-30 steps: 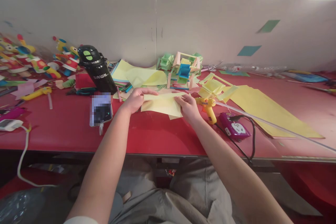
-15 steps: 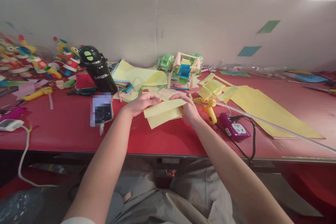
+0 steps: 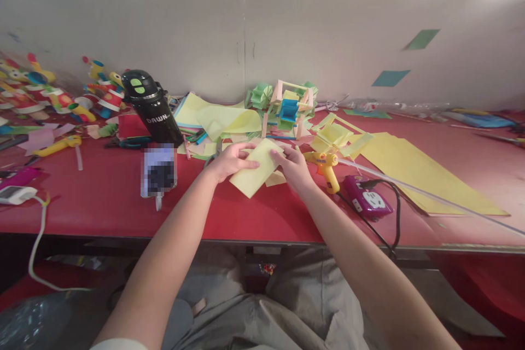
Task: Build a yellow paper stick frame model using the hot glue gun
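Your left hand (image 3: 229,161) and right hand (image 3: 293,168) both pinch the folded pale yellow paper sheet (image 3: 256,174) by its edges above the red table (image 3: 246,213); the yellow glue gun (image 3: 326,167) lies just beside your right hand.

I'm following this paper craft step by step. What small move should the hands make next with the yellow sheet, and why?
Probably press the fold flat on the table. The left hand and right hand pinch the folded yellow sheet at its sides, tilted, with its lower corner near the tabletop, so laying it down and creasing it seems the nearest step.

I see black flask (image 3: 152,108) beside phone (image 3: 158,170); yellow glue gun (image 3: 326,166) near purple power strip (image 3: 367,198); paper model (image 3: 284,106) behind.
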Demonstrator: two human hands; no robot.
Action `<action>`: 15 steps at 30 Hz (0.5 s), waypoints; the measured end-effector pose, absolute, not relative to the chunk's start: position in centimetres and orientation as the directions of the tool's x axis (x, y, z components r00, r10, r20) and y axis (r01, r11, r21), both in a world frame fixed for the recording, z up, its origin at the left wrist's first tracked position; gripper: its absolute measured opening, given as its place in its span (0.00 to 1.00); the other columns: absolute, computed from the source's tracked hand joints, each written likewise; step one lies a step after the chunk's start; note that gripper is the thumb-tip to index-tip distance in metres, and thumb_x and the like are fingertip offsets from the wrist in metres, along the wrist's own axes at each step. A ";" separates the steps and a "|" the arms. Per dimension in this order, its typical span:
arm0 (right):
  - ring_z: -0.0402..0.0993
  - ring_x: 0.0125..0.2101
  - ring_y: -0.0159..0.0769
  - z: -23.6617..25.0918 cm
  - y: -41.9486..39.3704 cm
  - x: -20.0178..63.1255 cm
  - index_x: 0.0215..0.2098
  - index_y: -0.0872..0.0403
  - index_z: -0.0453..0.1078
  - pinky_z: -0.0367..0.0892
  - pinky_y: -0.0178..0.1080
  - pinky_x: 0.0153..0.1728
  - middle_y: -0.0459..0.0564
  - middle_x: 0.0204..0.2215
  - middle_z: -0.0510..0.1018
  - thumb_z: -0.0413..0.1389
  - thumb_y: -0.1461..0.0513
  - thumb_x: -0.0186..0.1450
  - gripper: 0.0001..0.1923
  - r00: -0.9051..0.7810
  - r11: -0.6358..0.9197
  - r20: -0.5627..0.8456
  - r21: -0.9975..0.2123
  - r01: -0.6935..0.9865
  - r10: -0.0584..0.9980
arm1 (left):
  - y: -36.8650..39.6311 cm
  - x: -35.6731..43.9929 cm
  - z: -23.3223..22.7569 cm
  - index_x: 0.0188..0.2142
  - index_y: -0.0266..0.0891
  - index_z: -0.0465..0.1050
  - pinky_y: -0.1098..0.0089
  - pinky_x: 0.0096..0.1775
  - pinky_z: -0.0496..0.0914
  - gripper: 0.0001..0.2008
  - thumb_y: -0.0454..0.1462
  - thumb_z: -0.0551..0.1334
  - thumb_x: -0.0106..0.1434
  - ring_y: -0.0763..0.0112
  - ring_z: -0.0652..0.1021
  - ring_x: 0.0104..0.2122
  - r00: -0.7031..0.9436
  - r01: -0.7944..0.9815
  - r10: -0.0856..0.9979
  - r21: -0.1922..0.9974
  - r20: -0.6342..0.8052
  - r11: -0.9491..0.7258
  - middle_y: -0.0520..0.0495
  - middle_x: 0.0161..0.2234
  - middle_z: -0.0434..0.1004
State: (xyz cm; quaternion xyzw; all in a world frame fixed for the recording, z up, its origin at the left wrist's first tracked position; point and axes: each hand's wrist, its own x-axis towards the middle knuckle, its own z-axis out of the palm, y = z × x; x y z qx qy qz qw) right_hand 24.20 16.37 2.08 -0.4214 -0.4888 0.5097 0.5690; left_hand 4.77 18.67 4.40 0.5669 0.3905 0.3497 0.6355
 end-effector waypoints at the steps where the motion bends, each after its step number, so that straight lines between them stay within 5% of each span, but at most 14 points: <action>1: 0.73 0.28 0.35 2.0 16.3 24.2 0.32 0.53 0.74 0.70 0.37 0.29 0.47 0.27 0.77 0.66 0.48 0.53 0.18 -0.011 0.115 0.119 -0.980 -0.161 0.993 | 18.5 5.0 4.4 0.52 0.38 0.72 0.59 0.40 0.75 0.35 0.40 0.77 0.45 0.57 0.81 0.38 0.478 0.008 0.873 0.994 -0.100 0.109 0.40 0.40 0.82; 5: 0.75 0.28 0.37 2.3 15.9 23.8 0.33 0.52 0.75 0.70 0.38 0.29 0.47 0.28 0.79 0.67 0.50 0.52 0.17 -0.136 0.054 0.072 -0.990 -0.133 0.988 | 18.3 5.8 4.1 0.43 0.35 0.78 0.62 0.42 0.73 0.22 0.46 0.73 0.51 0.60 0.81 0.38 0.476 -0.032 0.879 0.999 -0.022 0.042 0.40 0.39 0.82; 15: 0.72 0.27 0.34 2.0 16.2 24.1 0.30 0.52 0.73 0.67 0.36 0.28 0.46 0.26 0.77 0.67 0.48 0.51 0.18 -0.029 0.090 0.095 -0.985 -0.146 0.995 | 18.6 6.3 3.5 0.38 0.36 0.76 0.66 0.38 0.72 0.19 0.43 0.73 0.50 0.65 0.79 0.34 0.352 -0.014 0.936 1.000 0.009 -0.004 0.46 0.33 0.80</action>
